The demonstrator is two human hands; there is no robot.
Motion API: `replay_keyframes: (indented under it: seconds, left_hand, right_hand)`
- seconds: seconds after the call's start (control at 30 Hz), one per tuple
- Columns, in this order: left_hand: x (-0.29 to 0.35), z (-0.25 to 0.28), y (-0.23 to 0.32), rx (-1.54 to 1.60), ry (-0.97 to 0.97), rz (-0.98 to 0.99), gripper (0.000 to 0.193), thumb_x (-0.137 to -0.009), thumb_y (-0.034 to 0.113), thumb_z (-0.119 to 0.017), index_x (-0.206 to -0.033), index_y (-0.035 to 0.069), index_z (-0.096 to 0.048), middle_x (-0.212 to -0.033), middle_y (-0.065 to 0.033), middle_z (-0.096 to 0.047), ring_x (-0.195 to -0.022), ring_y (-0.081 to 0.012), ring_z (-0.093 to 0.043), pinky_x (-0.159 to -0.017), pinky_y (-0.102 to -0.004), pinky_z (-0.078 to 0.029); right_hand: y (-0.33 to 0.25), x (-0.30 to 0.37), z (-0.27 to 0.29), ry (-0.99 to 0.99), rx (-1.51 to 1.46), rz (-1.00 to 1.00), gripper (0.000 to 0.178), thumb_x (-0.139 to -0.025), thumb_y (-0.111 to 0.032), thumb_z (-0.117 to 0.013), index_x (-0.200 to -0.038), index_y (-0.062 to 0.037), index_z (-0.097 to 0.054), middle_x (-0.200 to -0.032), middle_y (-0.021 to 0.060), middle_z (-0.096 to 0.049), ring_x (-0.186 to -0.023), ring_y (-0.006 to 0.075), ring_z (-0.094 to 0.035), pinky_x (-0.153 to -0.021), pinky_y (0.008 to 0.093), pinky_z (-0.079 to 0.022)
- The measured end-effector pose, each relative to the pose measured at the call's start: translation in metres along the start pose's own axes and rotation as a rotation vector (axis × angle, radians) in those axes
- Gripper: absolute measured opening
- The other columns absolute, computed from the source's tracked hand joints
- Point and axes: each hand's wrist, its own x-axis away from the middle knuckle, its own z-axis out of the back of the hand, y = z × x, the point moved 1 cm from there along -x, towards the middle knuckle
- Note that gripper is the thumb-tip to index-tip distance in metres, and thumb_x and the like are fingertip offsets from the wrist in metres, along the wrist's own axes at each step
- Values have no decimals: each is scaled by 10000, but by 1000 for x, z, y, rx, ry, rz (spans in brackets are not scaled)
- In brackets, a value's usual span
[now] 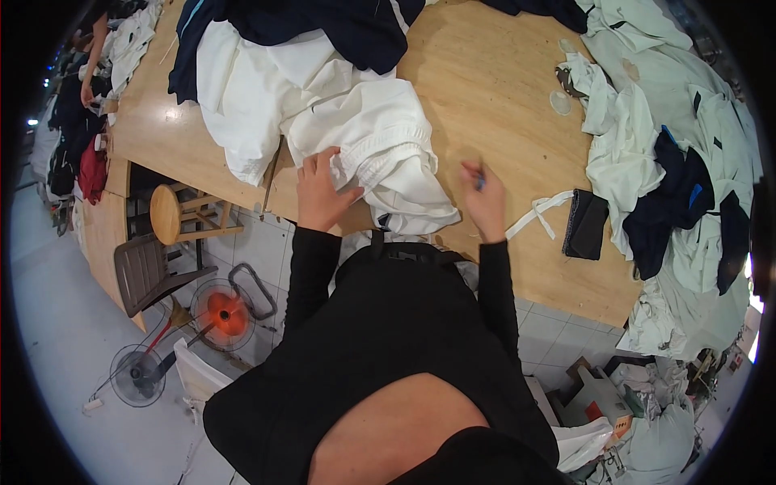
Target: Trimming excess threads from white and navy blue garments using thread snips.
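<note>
A white garment [356, 121] with a gathered elastic waistband [396, 137] lies crumpled on the wooden table in front of me. My left hand [323, 194] rests on its near left side, thumb and fingers spread apart against the cloth. Just right of the garment, my right hand [485, 202] is closed above the tabletop, a little blurred. A small blue object [480, 182] shows between its fingers; its kind cannot be made out. Dark navy cloth [315, 28] covers the garment's far end.
White and navy garments [622, 145] pile up along the right. A dark folded cloth [585, 225] and a white strip [537, 214] lie nearer. Left of the table stand a wooden stool [166, 214], a brown chair [145, 271] and fans [225, 314]. Another person's arm [95, 52] shows far left.
</note>
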Motion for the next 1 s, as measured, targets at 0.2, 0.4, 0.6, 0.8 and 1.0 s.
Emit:
replay_keyframes:
  seconds: [0.2,0.4,0.6,0.8,1.0]
  left_hand:
    - [-7,-18,-10,289,-14,69,489,-897,85,-797,-1355,27,-636,-1096,-143,-721,-1010,-318,-709,-925,-405,-569]
    - [-51,40,63,942,22,99,387,-1005,7,-671,-1392,8,-661,-1162,-100,-765,-1069,-138,-699,-923,-287,-547]
    - [-49,66,114,1219,-65,-20,407,-1005,-46,-604,-1409,-16,-649,-1277,-90,-739,-1160,-137,-680,-1005,-280,-515]
    - [-62,99,137,1426,44,-228,416,-1024,7,-636,-1436,-49,-615,-1377,-138,-712,-1239,-176,-679,-1060,-298,-514]
    - [-74,57,69,932,47,-55,323,-991,60,-714,-1303,-23,-719,-1239,-94,-771,-1094,-189,-729,-947,-289,-553]
  right_hand:
    - [-26,-32,-48,-111,-65,42,200,-971,-143,-763,-1095,14,-756,-937,111,-787,-831,164,-727,-767,315,-567]
    - [-51,-74,40,167,-108,136,146,-972,-77,-737,-1090,6,-759,-918,63,-766,-830,153,-704,-765,290,-552]
    - [-49,-19,7,-194,-19,67,361,-925,-92,-817,-1257,19,-728,-972,43,-752,-886,99,-673,-768,265,-535]
    - [-80,-13,-12,77,-250,77,314,-976,-37,-734,-1288,-7,-743,-920,-32,-692,-814,41,-579,-730,239,-490]
    - [-133,-23,88,433,148,281,243,-980,-7,-714,-1201,-45,-807,-921,6,-715,-728,98,-584,-662,259,-479]
